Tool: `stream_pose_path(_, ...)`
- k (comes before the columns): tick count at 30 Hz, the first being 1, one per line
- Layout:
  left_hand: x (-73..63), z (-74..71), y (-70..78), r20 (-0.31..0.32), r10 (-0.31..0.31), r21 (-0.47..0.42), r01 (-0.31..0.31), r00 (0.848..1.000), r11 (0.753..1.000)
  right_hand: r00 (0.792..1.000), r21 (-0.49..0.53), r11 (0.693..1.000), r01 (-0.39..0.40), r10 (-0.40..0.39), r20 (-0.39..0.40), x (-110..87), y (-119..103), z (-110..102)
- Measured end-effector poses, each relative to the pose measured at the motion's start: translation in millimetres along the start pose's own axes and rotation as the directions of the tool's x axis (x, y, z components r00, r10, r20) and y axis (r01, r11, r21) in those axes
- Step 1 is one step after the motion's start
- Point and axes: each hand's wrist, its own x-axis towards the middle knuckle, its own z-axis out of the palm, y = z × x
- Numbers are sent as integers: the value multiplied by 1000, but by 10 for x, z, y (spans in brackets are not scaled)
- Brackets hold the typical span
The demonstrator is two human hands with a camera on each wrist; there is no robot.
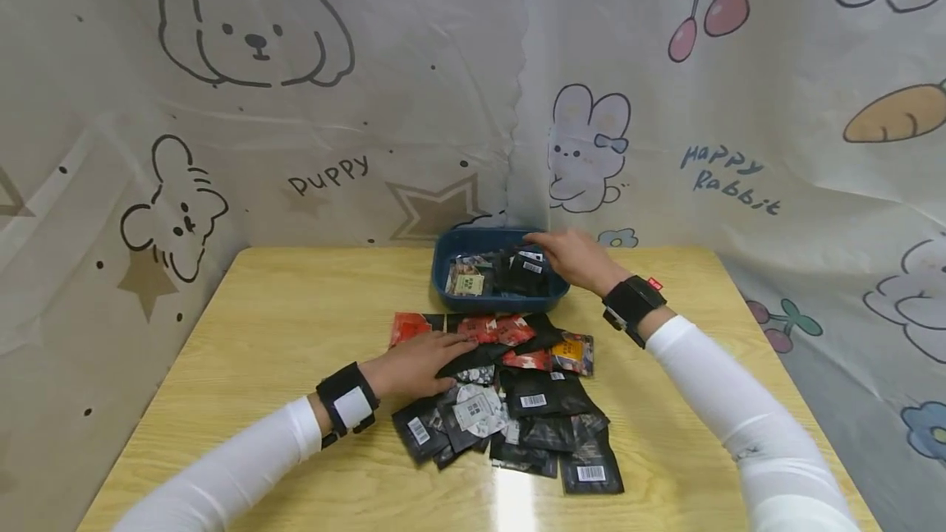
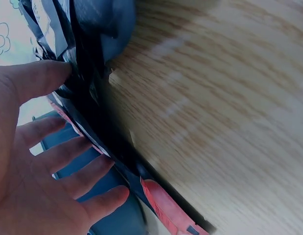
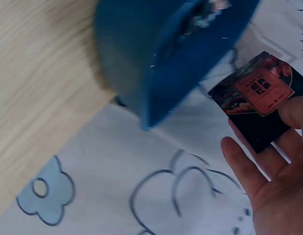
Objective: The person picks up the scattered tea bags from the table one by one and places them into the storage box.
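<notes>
My right hand (image 1: 580, 259) is raised over the right side of a blue plastic bin (image 1: 488, 304). Between thumb and fingers it pinches a black tea sachet (image 3: 261, 93) with a red label, clearest in the right wrist view. Several sachets (image 1: 469, 284) lie inside the bin. My left hand (image 1: 421, 364) rests on the left part of a loose heap of sachets, thumb and fingertips touching black packets (image 2: 75, 54), fingers spread. In that heap are red-and-black sachets (image 1: 480, 328), plain black ones with barcodes (image 1: 535, 384) and a white-patterned sachet (image 1: 479, 410).
The wooden table (image 1: 296, 294) carries the bin at its back edge, with the heap in front. A printed cloth (image 1: 414, 105) hangs behind the table. An orange-labelled sachet (image 1: 572, 351) lies at the heap's right edge.
</notes>
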Motion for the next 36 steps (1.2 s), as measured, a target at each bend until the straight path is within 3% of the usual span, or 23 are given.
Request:
stream_pose_path(5, 2, 77, 42, 14, 18, 23, -18, 1000, 1000, 999, 3, 999, -35, 34, 5, -61, 110, 294)
stream_pose_path(8, -7, 85, 41, 24, 23, 15, -23, 999, 1000, 996, 57, 996, -70, 67, 58, -109, 119, 398)
stream_pose_path(12, -20, 51, 32, 35, 31, -20, -30, 999, 999, 983, 96, 987, -125, 110, 149, -166, 91, 440)
stream_pose_path(15, -34, 18, 28, 41, 29, -43, -27, 999, 999, 982, 100, 987, -129, 113, 152, -203, 54, 412)
stream_pose_path(21, -60, -32, 20, 26, 30, -77, -28, 999, 997, 997, 65, 996, -57, 54, 49, -329, -59, 319)
stream_pose_path(25, -53, -39, -10, -62, 71, -52, -75, 996, 996, 997, 27, 999, 47, -45, -68, -466, -200, 273)
stream_pose_path(29, -60, -79, -39, -144, 106, 0, -107, 984, 994, 977, -2, 987, 158, -157, -145, -624, -389, 260)
stream_pose_path(32, -86, -145, -45, -160, 111, 17, -109, 981, 994, 973, 6, 981, 195, -193, -124, -742, -521, 288)
stream_pose_path(36, -130, -233, -46, -189, 120, 1, -122, 975, 992, 986, 65, 986, 154, -157, 47, -870, -635, 375)
